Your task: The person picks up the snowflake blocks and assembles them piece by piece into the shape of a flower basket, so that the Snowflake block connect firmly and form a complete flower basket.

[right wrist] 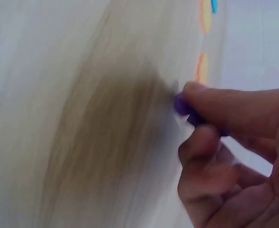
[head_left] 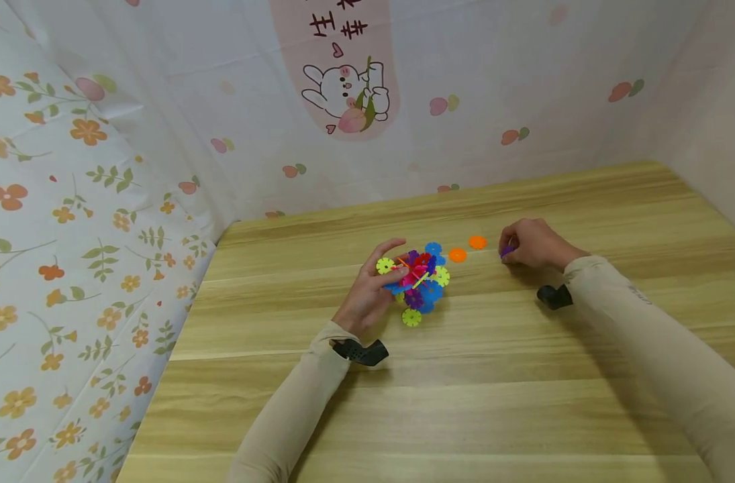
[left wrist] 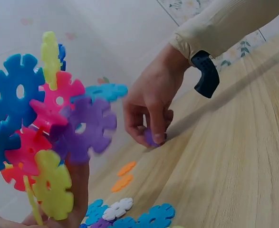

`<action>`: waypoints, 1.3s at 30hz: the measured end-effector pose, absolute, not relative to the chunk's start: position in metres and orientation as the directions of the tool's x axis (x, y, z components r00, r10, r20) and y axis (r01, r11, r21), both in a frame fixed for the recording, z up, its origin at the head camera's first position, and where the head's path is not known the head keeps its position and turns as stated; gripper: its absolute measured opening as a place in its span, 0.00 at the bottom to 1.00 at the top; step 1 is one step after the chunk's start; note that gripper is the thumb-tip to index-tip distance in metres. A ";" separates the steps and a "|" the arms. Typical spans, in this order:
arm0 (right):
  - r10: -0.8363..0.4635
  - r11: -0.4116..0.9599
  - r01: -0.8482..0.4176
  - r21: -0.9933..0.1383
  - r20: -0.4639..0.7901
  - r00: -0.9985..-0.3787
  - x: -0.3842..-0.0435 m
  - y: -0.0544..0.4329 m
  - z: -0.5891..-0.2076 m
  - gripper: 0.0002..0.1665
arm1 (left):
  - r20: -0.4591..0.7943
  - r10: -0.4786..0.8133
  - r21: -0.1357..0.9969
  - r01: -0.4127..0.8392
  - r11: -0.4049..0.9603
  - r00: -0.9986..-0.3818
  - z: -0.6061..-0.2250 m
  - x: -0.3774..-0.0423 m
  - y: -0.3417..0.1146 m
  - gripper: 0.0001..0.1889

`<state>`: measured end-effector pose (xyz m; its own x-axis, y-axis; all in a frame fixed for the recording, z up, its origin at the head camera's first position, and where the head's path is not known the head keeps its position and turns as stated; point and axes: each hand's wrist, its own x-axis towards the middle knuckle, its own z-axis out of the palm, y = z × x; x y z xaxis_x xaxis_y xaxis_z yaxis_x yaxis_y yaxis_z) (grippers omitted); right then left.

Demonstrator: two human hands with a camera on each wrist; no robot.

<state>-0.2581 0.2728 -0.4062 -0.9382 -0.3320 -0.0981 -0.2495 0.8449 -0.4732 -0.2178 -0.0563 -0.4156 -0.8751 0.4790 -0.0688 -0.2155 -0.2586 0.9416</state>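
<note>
My left hand [head_left: 367, 288] holds a cluster of interlocked flower-shaped plastic discs [head_left: 417, 276] above the table, its thumb lying against the near side. Pink, blue, yellow and purple discs [left wrist: 89, 128] fill the left of the left wrist view, joined at various angles. Over to the right, my right hand [head_left: 533, 243] pinches a purple disc [right wrist: 181, 104] between thumb and fingers, close to the tabletop. Most of that disc is hidden by the fingers. Between the hands, two orange discs [head_left: 458, 255] lie flat on the table.
Several loose blue discs [left wrist: 156, 216] and a white disc [left wrist: 118, 209] lie on the wooden table [head_left: 464, 402], below the cluster in the left wrist view. A patterned cloth [head_left: 234, 94] hangs behind the table. Each wrist wears a black mount [head_left: 361, 352].
</note>
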 end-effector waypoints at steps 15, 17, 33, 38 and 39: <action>-0.426 0.494 -0.181 -0.850 -0.055 -0.903 -0.228 0.200 -0.357 0.15 | -0.018 0.473 0.965 -0.138 -0.221 -0.881 -0.417 -0.221 -0.059 0.12; -0.431 0.479 -0.191 -0.857 -0.041 -0.901 -0.225 0.193 -0.352 0.15 | -0.023 0.465 0.966 -0.140 -0.218 -0.885 -0.418 -0.221 -0.059 0.12; -0.421 0.567 -0.342 -0.749 0.093 -0.902 -0.219 0.173 -0.349 0.07 | -0.088 0.398 0.947 -0.201 -0.252 -0.913 -0.424 -0.221 -0.052 0.30; -0.409 0.608 -0.359 -0.708 0.109 -0.906 -0.218 0.167 -0.350 0.05 | -0.117 0.366 0.904 -0.252 -0.346 -0.923 -0.426 -0.218 -0.046 0.30; -0.403 0.615 -0.358 -0.703 0.110 -0.908 -0.218 0.166 -0.350 0.04 | -0.119 0.358 0.899 -0.254 -0.357 -0.926 -0.427 -0.217 -0.045 0.29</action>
